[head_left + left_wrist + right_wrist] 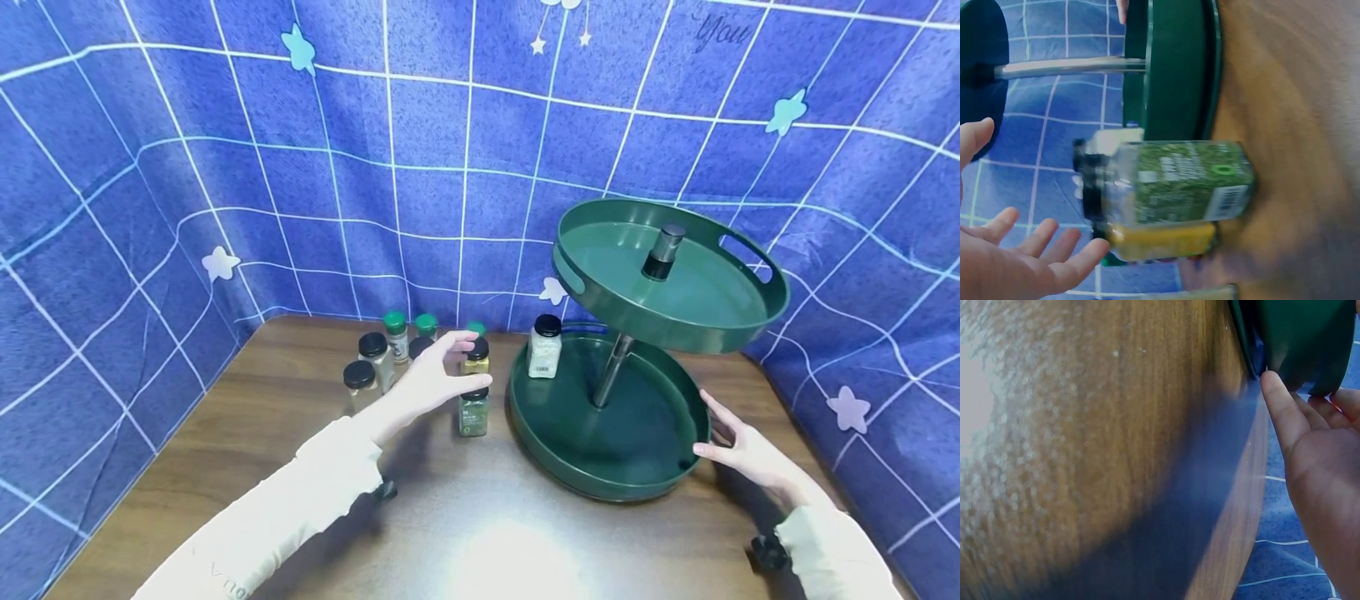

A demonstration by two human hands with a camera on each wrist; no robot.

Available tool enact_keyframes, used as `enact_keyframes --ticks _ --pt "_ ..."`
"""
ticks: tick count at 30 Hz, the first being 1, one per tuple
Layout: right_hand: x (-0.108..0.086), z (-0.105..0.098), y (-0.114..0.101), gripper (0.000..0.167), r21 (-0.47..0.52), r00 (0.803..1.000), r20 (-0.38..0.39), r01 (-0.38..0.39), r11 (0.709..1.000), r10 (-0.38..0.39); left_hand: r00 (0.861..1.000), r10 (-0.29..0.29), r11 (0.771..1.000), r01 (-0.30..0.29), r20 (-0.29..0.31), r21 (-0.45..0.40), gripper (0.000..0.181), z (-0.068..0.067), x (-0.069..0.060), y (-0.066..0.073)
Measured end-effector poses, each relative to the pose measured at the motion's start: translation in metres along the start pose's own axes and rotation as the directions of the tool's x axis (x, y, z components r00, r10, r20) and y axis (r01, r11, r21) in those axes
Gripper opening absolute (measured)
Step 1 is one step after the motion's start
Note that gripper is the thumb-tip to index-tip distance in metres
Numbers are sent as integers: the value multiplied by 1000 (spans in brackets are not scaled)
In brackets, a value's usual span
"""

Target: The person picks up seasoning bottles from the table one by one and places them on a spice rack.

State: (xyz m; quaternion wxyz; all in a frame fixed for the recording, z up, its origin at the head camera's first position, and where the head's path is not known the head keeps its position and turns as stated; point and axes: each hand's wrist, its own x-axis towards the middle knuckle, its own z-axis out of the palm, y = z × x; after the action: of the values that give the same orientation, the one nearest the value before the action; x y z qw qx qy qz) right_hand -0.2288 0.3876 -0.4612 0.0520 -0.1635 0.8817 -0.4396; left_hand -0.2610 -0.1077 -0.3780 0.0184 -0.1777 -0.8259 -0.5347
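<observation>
- Fingers of the left hand (431, 379), in the head view, are spread and parted from the thumb, with nothing held; the hand reaches over the jars, close above the herb jar (473, 418).
- The herb jar stands upright on the table (225, 417), left of the lower tray (592, 446), with the yellow jar (477, 365) just behind it.
- The fingers of the right hand (753, 454) lie loosely extended at the outer right wall of the lower tray, the thumb nearer the front.
- The white jar (544, 354) stands upright in the lower tray, at its back left.
- A metal post (613, 371) rises from the lower tray to the upper tray (705, 287), whose wall has cut-out slots.
- Two black-lidded jars (377, 358) and two green-lidded jars (397, 343) stand left of the left hand.
- A blue cloth (427, 125) with pale grid lines and stars hangs behind.
- The left wrist view shows the scene sideways: thumb and fingers are wide apart, and the herb jar lies beyond them. Whether a fingertip touches a jar cannot be told.
- In the right wrist view, the thumb tip touches the green tray wall; the other fingers are partly hidden beside it.
</observation>
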Motion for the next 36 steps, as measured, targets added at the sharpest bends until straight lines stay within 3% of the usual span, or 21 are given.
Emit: enact_keyframes --ticks 12,19,23,28,36 --pt "-3 -1 -4 84 -15 1000 0 17 1000 -17 1000 -2 998 2 2 -67 68 4 -16 -40" --pt "-1 1 -3 84 14 1000 3 10 1000 -10 999 30 988 -27 20 -153 69 8 -18 -61" --pt "0 2 -3 84 17 1000 -1 15 1000 -15 1000 8 983 -5 14 -183 70 12 -18 -68" --pt "0 3 -4 84 28 1000 8 0 1000 -1 1000 -12 982 12 2 -190 69 17 -20 -67" --pt "-2 2 -2 83 47 1000 5 3 999 -4 996 85 990 -86 -14 -115 58 18 -26 -46"
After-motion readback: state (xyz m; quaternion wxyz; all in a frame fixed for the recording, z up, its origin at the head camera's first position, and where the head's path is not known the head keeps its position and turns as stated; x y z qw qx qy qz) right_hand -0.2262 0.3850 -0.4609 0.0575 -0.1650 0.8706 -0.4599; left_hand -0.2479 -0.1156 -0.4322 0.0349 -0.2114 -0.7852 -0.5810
